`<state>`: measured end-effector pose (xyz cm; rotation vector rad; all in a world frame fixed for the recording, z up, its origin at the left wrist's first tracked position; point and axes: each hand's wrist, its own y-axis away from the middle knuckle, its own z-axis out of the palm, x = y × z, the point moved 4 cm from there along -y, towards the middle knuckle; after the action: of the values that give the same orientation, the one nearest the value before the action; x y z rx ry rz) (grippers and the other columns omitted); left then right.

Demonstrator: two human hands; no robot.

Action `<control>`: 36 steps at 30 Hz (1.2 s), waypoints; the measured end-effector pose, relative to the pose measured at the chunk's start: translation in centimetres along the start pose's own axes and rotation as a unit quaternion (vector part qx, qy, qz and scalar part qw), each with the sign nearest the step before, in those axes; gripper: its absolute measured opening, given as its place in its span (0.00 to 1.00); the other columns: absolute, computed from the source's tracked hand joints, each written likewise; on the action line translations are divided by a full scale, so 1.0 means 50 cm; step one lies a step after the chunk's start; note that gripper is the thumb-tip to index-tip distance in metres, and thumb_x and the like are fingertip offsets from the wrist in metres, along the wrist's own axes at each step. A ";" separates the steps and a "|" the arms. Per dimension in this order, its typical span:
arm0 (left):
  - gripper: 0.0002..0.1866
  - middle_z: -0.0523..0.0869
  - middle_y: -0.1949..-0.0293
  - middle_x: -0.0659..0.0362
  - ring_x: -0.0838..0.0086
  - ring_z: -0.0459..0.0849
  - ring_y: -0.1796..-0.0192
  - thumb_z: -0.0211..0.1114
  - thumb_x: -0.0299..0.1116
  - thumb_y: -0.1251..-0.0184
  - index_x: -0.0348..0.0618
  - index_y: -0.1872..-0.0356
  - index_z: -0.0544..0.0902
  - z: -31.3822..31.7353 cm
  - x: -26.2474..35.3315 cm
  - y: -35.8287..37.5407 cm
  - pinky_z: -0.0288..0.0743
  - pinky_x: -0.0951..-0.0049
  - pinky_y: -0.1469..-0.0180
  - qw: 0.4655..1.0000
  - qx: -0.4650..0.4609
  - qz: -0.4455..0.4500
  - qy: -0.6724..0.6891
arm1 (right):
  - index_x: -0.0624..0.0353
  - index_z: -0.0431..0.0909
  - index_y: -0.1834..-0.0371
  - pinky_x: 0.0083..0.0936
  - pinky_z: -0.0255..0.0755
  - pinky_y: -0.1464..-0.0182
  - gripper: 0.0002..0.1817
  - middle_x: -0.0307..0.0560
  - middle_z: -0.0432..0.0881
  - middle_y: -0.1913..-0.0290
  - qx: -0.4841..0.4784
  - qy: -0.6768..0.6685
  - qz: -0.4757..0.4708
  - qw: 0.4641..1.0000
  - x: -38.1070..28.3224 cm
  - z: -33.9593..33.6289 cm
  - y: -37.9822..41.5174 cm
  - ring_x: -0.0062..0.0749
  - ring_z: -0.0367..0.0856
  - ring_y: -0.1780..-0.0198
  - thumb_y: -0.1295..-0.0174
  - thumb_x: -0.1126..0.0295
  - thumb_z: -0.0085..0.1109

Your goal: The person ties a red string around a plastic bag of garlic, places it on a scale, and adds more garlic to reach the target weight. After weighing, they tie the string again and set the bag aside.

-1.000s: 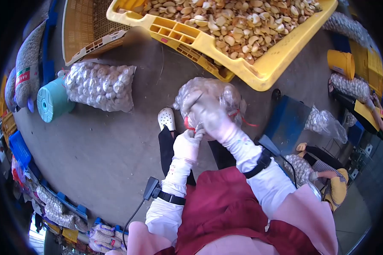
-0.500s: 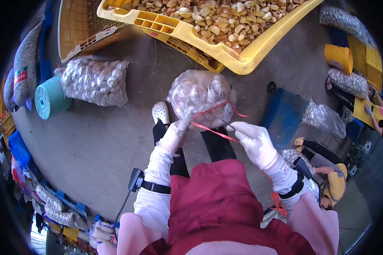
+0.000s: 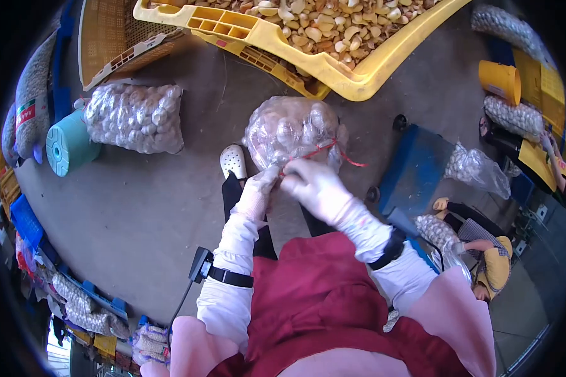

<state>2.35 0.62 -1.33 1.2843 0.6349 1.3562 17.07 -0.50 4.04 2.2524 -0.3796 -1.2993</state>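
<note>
A clear plastic bag of pale bulbs (image 3: 289, 129) stands on the floor in front of my legs. Red string (image 3: 324, 149) runs across its near side, and a loose end hangs to the right. My left hand (image 3: 262, 185), in a white glove, is closed on the string at the bag's near edge. My right hand (image 3: 314, 188), gloved too, is beside it with bent fingers, slightly blurred; its fingertips meet the string near my left fingers. The dark thin tool is hidden from view now.
Yellow crate (image 3: 358, 85) of loose pale pieces ahead. At left, a second full bag (image 3: 135, 118) and a teal bucket (image 3: 72, 144). A blue wheeled platform (image 3: 415, 169) stands at right. Farther right, a person in yellow (image 3: 497, 264) bends beside bags; another person's arm shows above.
My right hand has moved left to meet my left hand at the string. The string stretched between my hands and the thin dark tool no longer show. The view has shifted slightly.
</note>
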 end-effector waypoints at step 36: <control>0.12 0.75 0.83 0.67 0.82 0.70 0.81 0.61 0.38 0.39 0.39 0.71 0.83 -0.013 -0.044 -0.015 0.62 0.76 0.78 0.991 0.069 0.068 -0.088 | 0.54 0.72 0.53 0.35 0.79 0.64 0.14 0.52 0.73 0.57 0.092 0.193 -0.001 0.977 -0.058 -0.058 0.087 0.48 0.80 0.69 0.39 0.63 0.57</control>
<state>1.58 -1.03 -2.91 1.5635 0.5333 1.3082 18.16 -1.91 9.72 2.5898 -0.3644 -0.8245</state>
